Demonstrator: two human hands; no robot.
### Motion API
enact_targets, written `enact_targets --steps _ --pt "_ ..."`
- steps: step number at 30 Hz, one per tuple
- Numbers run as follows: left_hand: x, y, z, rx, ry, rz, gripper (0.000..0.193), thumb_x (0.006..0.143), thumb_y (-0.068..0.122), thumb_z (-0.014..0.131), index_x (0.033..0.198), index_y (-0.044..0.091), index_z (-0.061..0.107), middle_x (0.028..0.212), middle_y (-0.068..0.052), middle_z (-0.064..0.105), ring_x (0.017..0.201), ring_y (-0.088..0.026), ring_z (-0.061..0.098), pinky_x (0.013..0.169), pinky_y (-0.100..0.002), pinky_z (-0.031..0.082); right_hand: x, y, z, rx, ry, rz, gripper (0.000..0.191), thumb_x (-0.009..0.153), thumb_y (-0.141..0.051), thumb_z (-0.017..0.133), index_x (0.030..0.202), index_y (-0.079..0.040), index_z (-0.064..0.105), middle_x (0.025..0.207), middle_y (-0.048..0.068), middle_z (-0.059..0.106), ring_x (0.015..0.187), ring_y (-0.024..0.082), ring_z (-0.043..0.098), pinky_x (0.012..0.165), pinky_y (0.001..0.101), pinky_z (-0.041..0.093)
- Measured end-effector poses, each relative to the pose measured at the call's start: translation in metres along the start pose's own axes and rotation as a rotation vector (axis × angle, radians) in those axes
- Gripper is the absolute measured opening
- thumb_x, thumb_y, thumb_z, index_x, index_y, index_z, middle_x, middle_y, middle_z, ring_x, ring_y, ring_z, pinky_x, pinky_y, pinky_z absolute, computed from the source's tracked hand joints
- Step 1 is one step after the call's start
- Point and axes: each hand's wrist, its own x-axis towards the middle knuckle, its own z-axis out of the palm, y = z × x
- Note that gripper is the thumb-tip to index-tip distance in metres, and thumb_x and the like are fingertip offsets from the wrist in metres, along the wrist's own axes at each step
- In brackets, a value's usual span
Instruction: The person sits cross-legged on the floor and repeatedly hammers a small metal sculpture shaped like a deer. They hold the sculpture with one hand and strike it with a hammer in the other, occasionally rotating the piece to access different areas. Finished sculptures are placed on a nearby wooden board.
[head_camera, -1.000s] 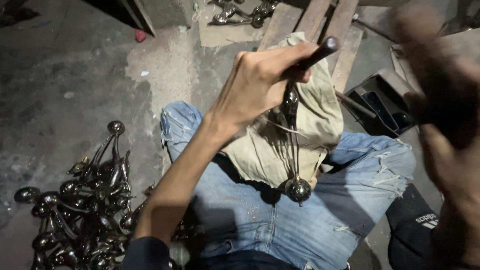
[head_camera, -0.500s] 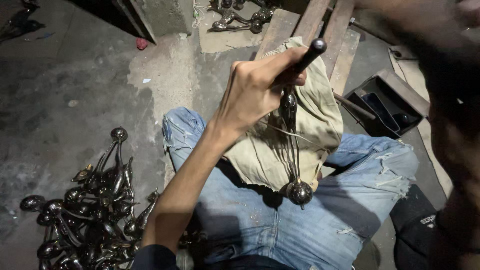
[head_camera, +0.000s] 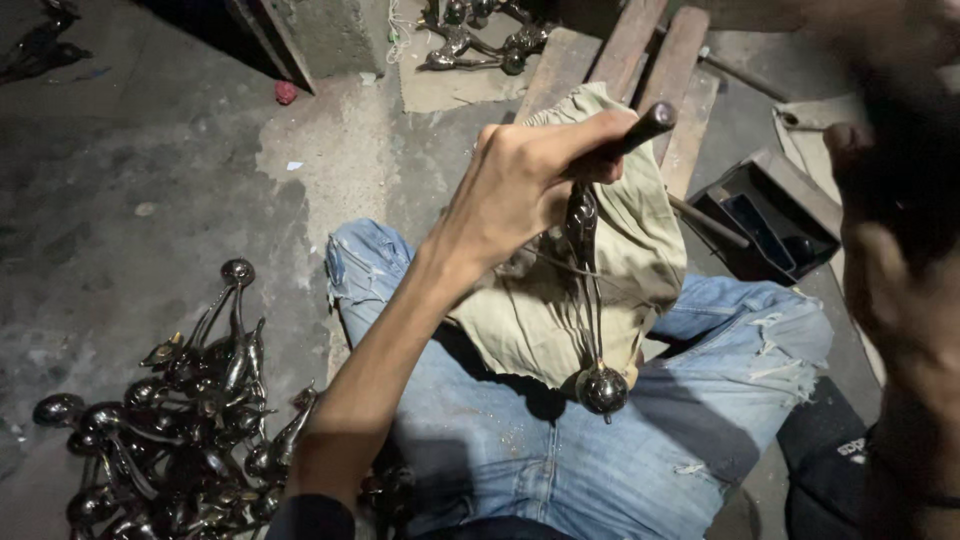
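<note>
My left hand is closed around a dark round rod whose end sticks out past my fingers. Just under that hand, a shiny metal piece with a thin stem and a ball end lies along a khaki cloth spread over my lap. I am sitting in torn blue jeans. My right hand is a dark blur close to the camera at the right edge, and its fingers cannot be made out.
A heap of several shiny ball-ended metal pieces lies on the concrete floor to my left. More such pieces sit at the top. Wooden planks run beyond the cloth, and a dark metal box stands to the right.
My left hand and the rod have dipped slightly over the cloth. The blurred right arm has dropped from the upper right to the right edge. The view has shifted a little.
</note>
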Motion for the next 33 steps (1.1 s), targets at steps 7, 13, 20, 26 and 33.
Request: enact_targets --steps 7,13,20,26,33 --pt "-0.009 -0.002 0.000 -0.015 0.121 0.019 0.038 0.100 0.000 0.063 0.135 0.014 0.064 0.094 0.001 0.078 0.062 -0.006 0.066 0.052 -0.024 0.054 0.016 -0.026 -0.007 -0.043 -0.030 0.014 0.056 0.091 0.014 0.066 0.144 0.000 0.055 0.123 0.024 0.062 0.111 0.031 0.065 0.090 0.0367 0.056" --pt "-0.014 -0.007 0.009 -0.039 0.178 -0.011 0.041 0.101 0.000 0.060 0.139 0.015 0.061 0.099 0.001 0.079 0.077 -0.007 0.075 0.064 -0.024 0.062 0.009 -0.001 0.003 0.213 0.003 0.077 0.027 0.117 -0.006 0.057 0.143 -0.005 0.052 0.128 0.015 0.063 0.115 0.020 0.066 0.094 0.0301 0.055" --pt "-0.019 -0.006 0.009 -0.059 0.173 -0.016 0.029 0.112 0.015 0.056 0.141 0.013 0.060 0.098 -0.002 0.080 0.074 -0.008 0.077 0.052 -0.021 0.057 0.039 -0.033 -0.012 -0.631 -0.209 -0.025 0.045 0.100 -0.013 0.071 0.144 -0.011 0.063 0.096 0.015 0.069 0.082 0.025 0.068 0.068 0.0358 0.055" --pt "-0.019 -0.003 0.009 -0.021 0.187 0.031 0.019 0.115 0.022 0.057 0.130 0.017 0.067 0.090 0.002 0.078 0.063 -0.005 0.069 0.053 -0.022 0.055 0.060 -0.059 -0.013 -0.782 -0.231 -0.136 0.049 0.100 -0.018 0.073 0.147 -0.022 0.061 0.086 0.008 0.067 0.074 0.020 0.066 0.067 0.0347 0.055" --pt "-0.021 -0.009 0.013 -0.048 0.186 0.016 0.018 0.111 0.020 0.062 0.127 0.013 0.066 0.096 0.000 0.079 0.066 -0.006 0.072 0.055 -0.022 0.058 0.063 -0.059 -0.009 -0.463 -0.088 -0.204 0.062 0.096 -0.004 0.080 0.153 -0.012 0.058 0.097 0.012 0.065 0.086 0.027 0.066 0.079 0.0389 0.054"
